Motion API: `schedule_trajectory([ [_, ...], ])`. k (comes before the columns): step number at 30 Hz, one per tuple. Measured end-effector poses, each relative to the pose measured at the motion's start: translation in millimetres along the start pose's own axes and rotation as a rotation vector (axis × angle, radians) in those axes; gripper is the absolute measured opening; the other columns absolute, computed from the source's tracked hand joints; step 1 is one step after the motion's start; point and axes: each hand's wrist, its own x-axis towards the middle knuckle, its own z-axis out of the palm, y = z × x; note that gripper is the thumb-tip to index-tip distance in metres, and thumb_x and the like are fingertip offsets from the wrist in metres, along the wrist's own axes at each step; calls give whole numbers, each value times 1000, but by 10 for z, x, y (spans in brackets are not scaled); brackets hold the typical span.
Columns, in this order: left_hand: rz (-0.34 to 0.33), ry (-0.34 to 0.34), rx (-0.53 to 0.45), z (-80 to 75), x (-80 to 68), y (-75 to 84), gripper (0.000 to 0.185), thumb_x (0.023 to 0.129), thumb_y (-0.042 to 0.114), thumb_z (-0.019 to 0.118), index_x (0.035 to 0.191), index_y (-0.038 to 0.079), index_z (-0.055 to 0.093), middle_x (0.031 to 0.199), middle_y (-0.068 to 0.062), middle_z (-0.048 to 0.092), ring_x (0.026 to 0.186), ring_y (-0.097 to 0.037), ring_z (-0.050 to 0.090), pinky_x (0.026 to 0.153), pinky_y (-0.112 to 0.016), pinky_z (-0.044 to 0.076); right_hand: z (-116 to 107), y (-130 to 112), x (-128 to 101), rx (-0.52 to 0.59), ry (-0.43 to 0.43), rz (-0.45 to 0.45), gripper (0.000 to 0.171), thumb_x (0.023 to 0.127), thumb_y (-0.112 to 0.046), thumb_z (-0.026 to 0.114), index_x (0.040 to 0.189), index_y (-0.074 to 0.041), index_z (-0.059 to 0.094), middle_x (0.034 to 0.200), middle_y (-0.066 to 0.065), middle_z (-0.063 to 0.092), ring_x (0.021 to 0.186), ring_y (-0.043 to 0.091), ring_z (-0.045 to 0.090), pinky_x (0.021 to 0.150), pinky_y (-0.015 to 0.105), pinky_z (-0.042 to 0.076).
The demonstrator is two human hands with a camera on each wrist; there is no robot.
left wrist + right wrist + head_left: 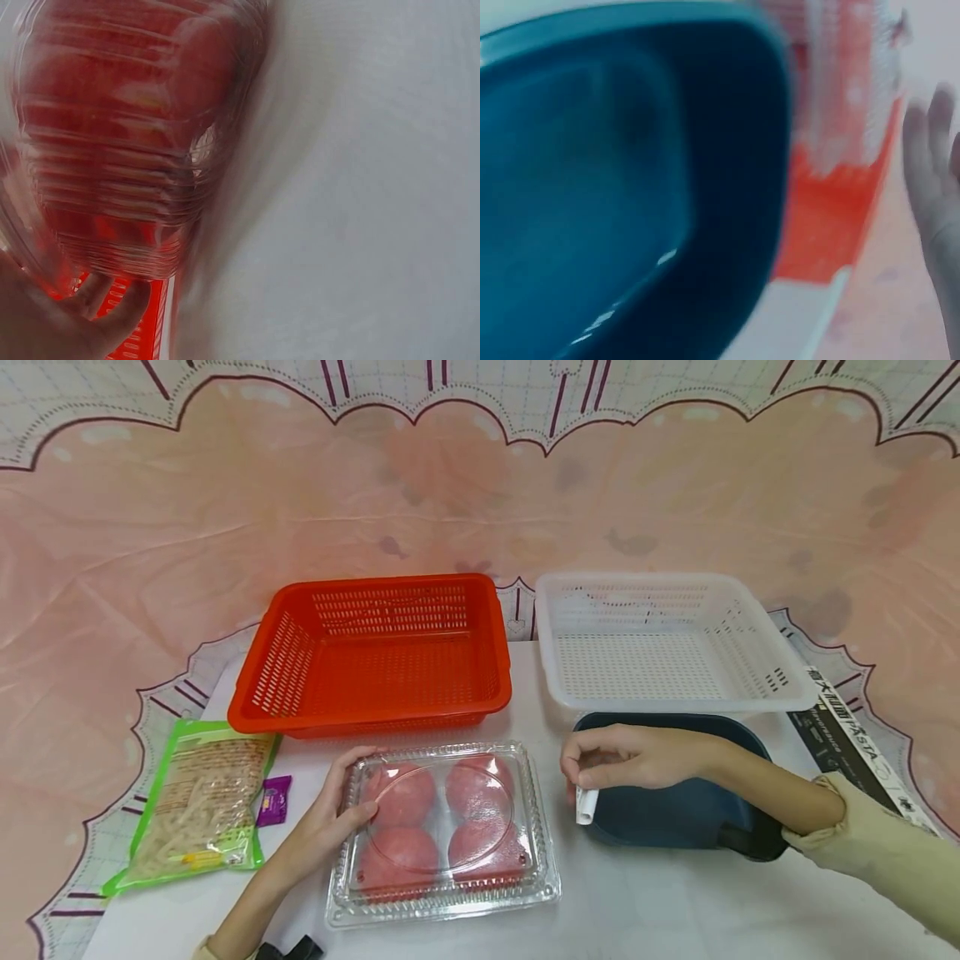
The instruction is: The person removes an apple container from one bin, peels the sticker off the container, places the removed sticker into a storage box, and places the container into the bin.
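Observation:
A clear plastic clamshell box [444, 831] holding four red tomatoes lies on the white table [660, 902]. My left hand [352, 793] grips its left edge, with the thumb on the lid. In the blurred left wrist view the box [112, 150] fills the left side above my fingers [101, 300]. My right hand [581, 777] pinches a small white roll [586, 807] at the left rim of a dark blue tray [675, 814]. The right wrist view is blurred and shows the tray [615, 187] with fingers [930, 172] at the right edge.
An empty red basket [375, 652] and an empty white basket [660, 643] stand side by side behind. A green noodle packet [198, 802] and a purple sachet [273, 800] lie at the left. A black pasta box [847, 735] lies at the right.

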Motion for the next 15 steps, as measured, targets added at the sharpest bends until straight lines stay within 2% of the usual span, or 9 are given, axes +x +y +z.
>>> schedule_trajectory([
  [3,2,0,-8,7,7,-2,58,93,5,50,146,15,27,147,-3,34,128,0,35,102,-10,30,-57,153,-170,52,5,26,6,99,-3,48,104,-3,52,93,13,57,83,15,61,73,29,56],
  [5,3,0,-10,9,10,-1,58,94,5,50,146,15,27,147,-3,34,128,0,35,102,-9,29,-104,258,-281,38,12,38,7,99,-3,47,105,0,51,90,15,55,76,19,60,67,30,56],
  [9,-3,0,-8,8,6,2,58,94,5,49,146,16,27,146,0,34,127,-3,37,101,-12,32,-199,436,-474,-53,49,141,10,99,-7,50,104,0,54,84,9,57,67,17,57,58,28,52],
  [12,-1,-4,-9,6,1,0,59,94,4,49,147,14,26,145,1,34,123,-3,40,99,-14,35,-234,556,-564,-116,84,252,11,98,-10,53,103,-2,57,81,3,59,63,8,53,55,24,48],
  [15,11,-10,-18,10,4,-11,59,94,2,49,147,11,24,146,1,34,124,-2,40,99,-12,34,-226,677,-591,-185,127,324,8,97,-9,55,100,-3,59,82,0,60,63,2,50,54,21,46],
])
